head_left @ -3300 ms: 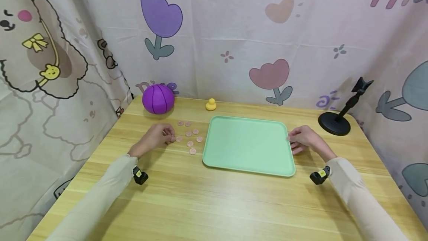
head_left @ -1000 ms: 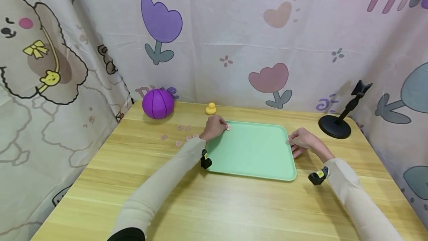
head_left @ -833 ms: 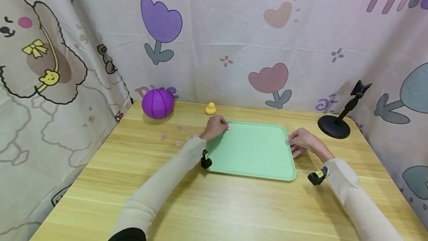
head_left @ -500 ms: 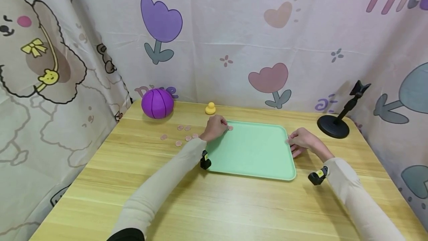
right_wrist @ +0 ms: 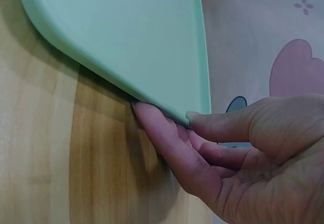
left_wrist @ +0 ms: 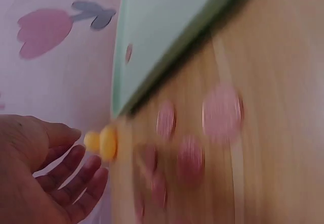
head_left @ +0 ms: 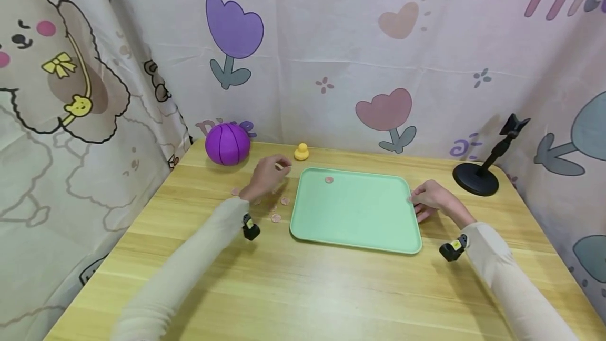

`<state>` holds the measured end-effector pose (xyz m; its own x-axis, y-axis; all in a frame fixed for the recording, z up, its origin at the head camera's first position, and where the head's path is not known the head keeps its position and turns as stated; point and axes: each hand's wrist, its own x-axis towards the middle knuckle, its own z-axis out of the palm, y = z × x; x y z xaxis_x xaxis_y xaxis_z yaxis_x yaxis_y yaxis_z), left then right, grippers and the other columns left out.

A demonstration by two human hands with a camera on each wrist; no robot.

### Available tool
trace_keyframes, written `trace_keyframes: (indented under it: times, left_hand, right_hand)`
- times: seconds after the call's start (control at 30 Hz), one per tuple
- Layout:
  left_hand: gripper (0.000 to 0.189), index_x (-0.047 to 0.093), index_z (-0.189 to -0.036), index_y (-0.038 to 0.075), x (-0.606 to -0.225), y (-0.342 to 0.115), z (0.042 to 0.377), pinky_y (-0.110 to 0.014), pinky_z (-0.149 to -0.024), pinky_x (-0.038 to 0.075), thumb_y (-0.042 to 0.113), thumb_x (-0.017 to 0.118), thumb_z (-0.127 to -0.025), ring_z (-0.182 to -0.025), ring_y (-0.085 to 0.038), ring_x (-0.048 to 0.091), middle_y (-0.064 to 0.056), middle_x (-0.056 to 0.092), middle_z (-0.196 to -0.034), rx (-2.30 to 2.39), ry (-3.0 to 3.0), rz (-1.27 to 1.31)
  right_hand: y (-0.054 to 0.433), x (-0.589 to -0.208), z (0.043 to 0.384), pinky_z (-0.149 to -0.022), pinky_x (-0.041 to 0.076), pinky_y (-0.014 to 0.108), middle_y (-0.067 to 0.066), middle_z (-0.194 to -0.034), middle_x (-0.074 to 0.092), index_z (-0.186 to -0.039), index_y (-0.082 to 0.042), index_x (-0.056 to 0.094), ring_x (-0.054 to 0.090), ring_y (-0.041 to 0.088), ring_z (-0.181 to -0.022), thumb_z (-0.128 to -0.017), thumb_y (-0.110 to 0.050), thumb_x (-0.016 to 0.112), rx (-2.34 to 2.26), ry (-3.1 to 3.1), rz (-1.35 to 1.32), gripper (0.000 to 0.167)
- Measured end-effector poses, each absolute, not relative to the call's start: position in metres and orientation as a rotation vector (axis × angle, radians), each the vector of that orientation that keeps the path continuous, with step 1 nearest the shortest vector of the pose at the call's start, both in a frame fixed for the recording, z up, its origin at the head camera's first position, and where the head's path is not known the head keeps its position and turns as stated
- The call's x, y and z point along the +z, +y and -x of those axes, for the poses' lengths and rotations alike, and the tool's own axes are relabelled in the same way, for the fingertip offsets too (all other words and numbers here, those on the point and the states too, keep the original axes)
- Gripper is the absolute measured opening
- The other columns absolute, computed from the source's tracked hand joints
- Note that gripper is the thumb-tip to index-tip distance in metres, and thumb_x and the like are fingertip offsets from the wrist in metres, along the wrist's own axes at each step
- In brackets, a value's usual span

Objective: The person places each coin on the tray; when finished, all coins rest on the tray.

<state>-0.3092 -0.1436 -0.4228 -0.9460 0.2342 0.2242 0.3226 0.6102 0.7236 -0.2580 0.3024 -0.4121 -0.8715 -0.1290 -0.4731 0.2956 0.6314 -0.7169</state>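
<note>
My left hand (head_left: 267, 175) hovers over several pinkish coins (head_left: 276, 218) on the table, left of a green tray (head_left: 355, 246). Nothing sits between its loosely bent, parted fingers in the left wrist view, where the coins (left_wrist: 221, 114) look blurred. It partly covers the coins in the head view. One coin (head_left: 329, 179) lies inside the tray, close to its far left corner. At the tray's right side, my right hand (head_left: 431, 200) grips the rim. The right wrist view shows the thumb on top of the tray's rim (right_wrist: 126, 90) and the other fingers against its outer side and below.
A purple ball (head_left: 228, 144) stands at the table's back left corner. Behind the tray's left corner is a yellow rubber duck (head_left: 301, 152). A black stand (head_left: 475, 179) occupies the back right. Printed cloth (head_left: 307, 30) hangs behind and beside the wooden table (head_left: 303, 288).
My left hand carried a coin from the table into the tray, let it go there, then moved back left over the other coins. The right hand has stayed on the rim.
</note>
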Motion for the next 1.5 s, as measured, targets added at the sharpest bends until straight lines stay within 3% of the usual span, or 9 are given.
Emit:
trace_keyframes:
  times: [0.27,0.5,0.67,0.9,1.27,1.5]
  left_hand:
    - [0.016,0.071,-0.112,-0.006,-0.416,-0.201,0.295,-0.047,-0.087,0.059,0.004,0.068,-0.100,-0.098,-0.035,0.070,-0.021,0.073,-0.109,-1.192,-2.749,0.455]
    - [0.029,0.066,-0.121,-0.010,-0.414,-0.243,0.284,-0.056,-0.094,0.057,0.007,0.072,-0.097,-0.111,-0.044,0.065,-0.029,0.069,-0.120,-1.030,-2.963,0.433]
    - [0.034,0.065,-0.119,-0.010,-0.423,-0.263,0.278,-0.057,-0.093,0.055,0.013,0.075,-0.097,-0.108,-0.044,0.065,-0.030,0.068,-0.118,-0.949,-3.060,0.408]
    - [0.017,0.071,-0.106,-0.001,-0.435,-0.270,0.274,-0.051,-0.087,0.054,0.011,0.077,-0.096,-0.095,-0.032,0.066,-0.019,0.071,-0.102,-0.952,-2.992,0.429]
    - [0.012,0.069,-0.098,-0.002,-0.428,-0.272,0.271,-0.030,-0.072,0.048,0.003,0.078,-0.091,-0.082,-0.020,0.060,-0.013,0.068,-0.089,-1.043,-3.032,0.402]
    - [0.010,0.072,-0.098,-0.006,-0.416,-0.266,0.275,-0.027,-0.067,0.055,0.000,0.075,-0.092,-0.082,-0.024,0.064,-0.018,0.070,-0.092,-1.125,-2.996,0.403]
  right_hand:
    - [0.311,-0.411,0.256,-0.069,0.065,0.039,0.016,-0.085,0.068,-0.121,0.022,0.054,0.071,0.017,-0.069,-0.105,-0.001,0.057,-1.199,2.368,-0.098,0.029]
    - [0.316,-0.412,0.252,-0.068,0.065,0.040,0.017,-0.088,0.068,-0.121,0.021,0.053,0.070,0.017,-0.071,-0.105,-0.001,0.057,-1.228,2.393,-0.079,0.028]
    - [0.319,-0.416,0.250,-0.068,0.065,0.040,0.017,-0.086,0.068,-0.119,0.021,0.053,0.070,0.017,-0.071,-0.105,-0.001,0.057,-1.235,2.382,-0.076,0.026]
    - [0.317,-0.417,0.252,-0.069,0.065,0.040,0.016,-0.089,0.069,-0.123,0.020,0.050,0.071,0.017,-0.071,-0.105,-0.001,0.055,-1.231,2.355,-0.096,0.028]
    - [0.315,-0.416,0.259,-0.074,0.065,0.038,0.011,-0.092,0.068,-0.130,0.017,0.048,0.069,0.016,-0.077,-0.107,-0.004,0.055,-1.332,2.212,-0.113,0.032]
    - [0.315,-0.418,0.260,-0.074,0.065,0.037,0.009,-0.089,0.067,-0.129,0.016,0.047,0.069,0.014,-0.077,-0.108,-0.005,0.053,-1.359,2.202,-0.109,0.030]
